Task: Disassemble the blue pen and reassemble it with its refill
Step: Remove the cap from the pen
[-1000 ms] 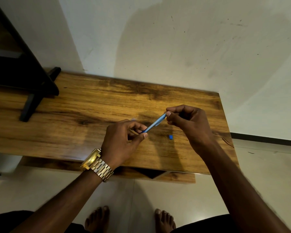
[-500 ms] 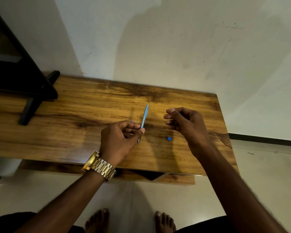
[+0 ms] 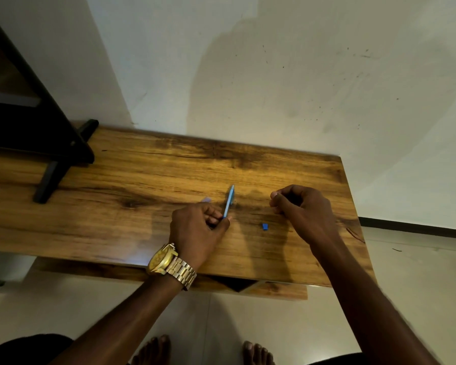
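Over the wooden table (image 3: 142, 180), my left hand (image 3: 195, 230) pinches the lower end of the blue pen (image 3: 229, 200), its barrel angling up and away from my fingers. My right hand (image 3: 300, 209) hovers apart, fingers curled shut; whether they grip anything I cannot tell, and a small blue piece (image 3: 265, 226) lies between both hands.

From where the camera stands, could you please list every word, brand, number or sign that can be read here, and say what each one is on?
None can be read.
Gold wristwatch on the left wrist: its dial is too small and blurred to show numerals or a brand.
Blue pen barrel held in the left hand: no print visible.
Small blue piece on the wooden table: no marking visible.
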A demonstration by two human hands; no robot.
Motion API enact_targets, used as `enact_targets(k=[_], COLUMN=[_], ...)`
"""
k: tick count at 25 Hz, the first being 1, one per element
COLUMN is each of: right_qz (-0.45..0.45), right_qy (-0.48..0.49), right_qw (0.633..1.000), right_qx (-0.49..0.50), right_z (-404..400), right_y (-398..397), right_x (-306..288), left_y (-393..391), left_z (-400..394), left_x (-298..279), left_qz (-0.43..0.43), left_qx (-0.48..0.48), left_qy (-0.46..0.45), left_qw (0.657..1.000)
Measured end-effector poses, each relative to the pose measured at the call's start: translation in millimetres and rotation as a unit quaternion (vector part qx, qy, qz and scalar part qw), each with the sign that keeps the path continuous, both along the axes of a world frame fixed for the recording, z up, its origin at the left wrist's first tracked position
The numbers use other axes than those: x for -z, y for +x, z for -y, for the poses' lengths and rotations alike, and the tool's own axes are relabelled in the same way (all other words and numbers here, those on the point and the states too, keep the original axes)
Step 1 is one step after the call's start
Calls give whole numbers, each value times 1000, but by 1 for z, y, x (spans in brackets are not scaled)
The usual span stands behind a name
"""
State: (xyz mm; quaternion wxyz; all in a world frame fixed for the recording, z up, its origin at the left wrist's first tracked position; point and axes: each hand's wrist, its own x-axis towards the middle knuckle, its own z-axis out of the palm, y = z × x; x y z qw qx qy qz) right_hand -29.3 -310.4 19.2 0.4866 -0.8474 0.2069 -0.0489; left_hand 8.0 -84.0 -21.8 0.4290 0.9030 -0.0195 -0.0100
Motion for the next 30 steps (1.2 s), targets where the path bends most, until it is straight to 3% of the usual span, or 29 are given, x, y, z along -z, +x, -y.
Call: enact_targets(k=[6, 9, 16, 24, 25, 27, 29, 30], right_qz=[-53, -64, -89, -106, -100, -53, 23, 53], right_qy=[-121, -185, -216, -265, -257, -169, 28, 129], right_qw=[988, 973, 961, 932, 934, 972, 998, 990], right_qx=[-86, -125, -149, -224, -226, -155, -43, -14], right_z=[9, 1, -7, -15, -15, -9, -1, -2], right_y=[-5, -4, -3, 1, 0, 0, -1, -1], right_x=[-3, 0, 6, 14, 13, 7, 0, -3], left_y=[16, 28, 21, 25, 25, 25, 22, 19], left_z=[-44, -64, -56, -58, -58, -58, -54, -51], left_x=[-17, -14, -5, -2, -2, -6, -12, -16], left_qz=[44, 8, 50, 11, 5, -24, -64, -76], left_qx=[-4, 6, 61, 33, 30, 36, 61, 72], left_qy=[20, 35, 171, 123, 103, 24, -97, -142], left_qw=[999, 999, 982, 992, 994, 999, 991, 984])
